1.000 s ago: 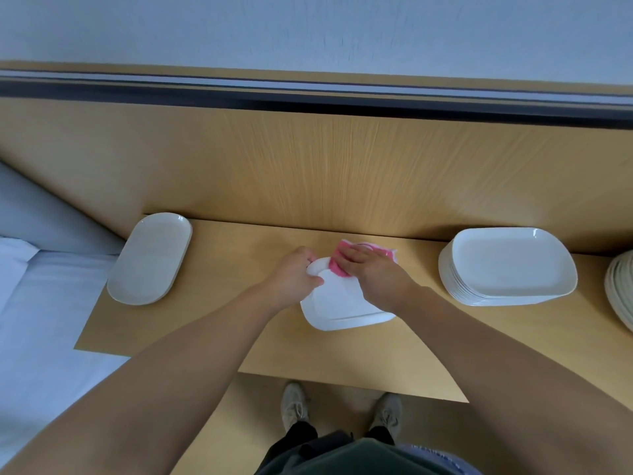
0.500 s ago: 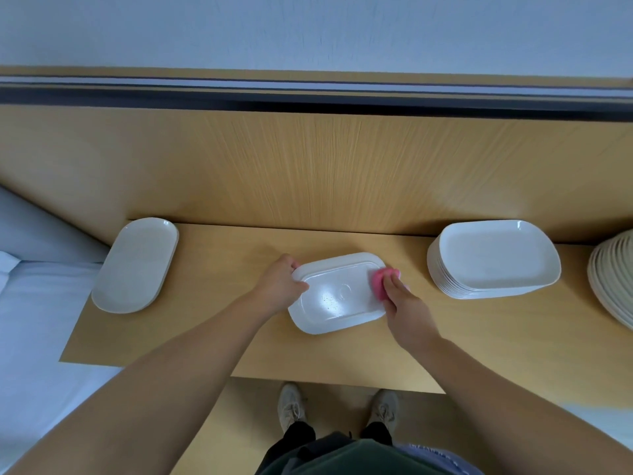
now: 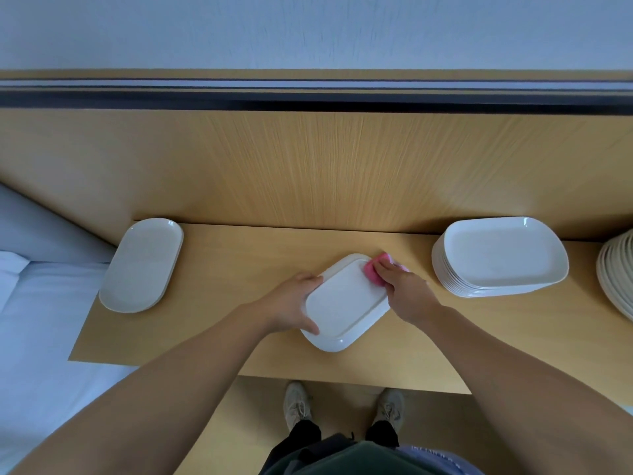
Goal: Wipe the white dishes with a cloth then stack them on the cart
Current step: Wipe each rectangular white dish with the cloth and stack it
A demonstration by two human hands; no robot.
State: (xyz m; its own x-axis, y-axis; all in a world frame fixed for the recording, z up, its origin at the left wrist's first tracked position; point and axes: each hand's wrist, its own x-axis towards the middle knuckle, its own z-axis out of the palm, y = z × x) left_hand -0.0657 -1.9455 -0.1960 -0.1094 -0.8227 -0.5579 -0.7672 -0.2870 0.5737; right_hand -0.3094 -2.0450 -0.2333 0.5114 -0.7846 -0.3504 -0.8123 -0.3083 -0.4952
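Observation:
A white rectangular dish (image 3: 344, 303) lies turned at an angle in the middle of the wooden counter (image 3: 239, 262). My left hand (image 3: 291, 303) grips its left long edge. My right hand (image 3: 404, 289) presses a pink cloth (image 3: 371, 270) against the dish's far right corner. A tall stack of the same white dishes (image 3: 500, 257) stands to the right. At the counter's left end lies a white oval platter (image 3: 144, 264).
Another stack of round off-white plates (image 3: 616, 272) shows at the right edge. A wooden wall panel rises behind the counter. A white-sheeted bed (image 3: 41, 320) lies to the left. My shoes (image 3: 298, 402) stand on the floor below the counter's front edge.
The dish has been turned from lying crosswise to a diagonal. My left hand shifted down its left edge. My right hand with the cloth stays at the far right corner.

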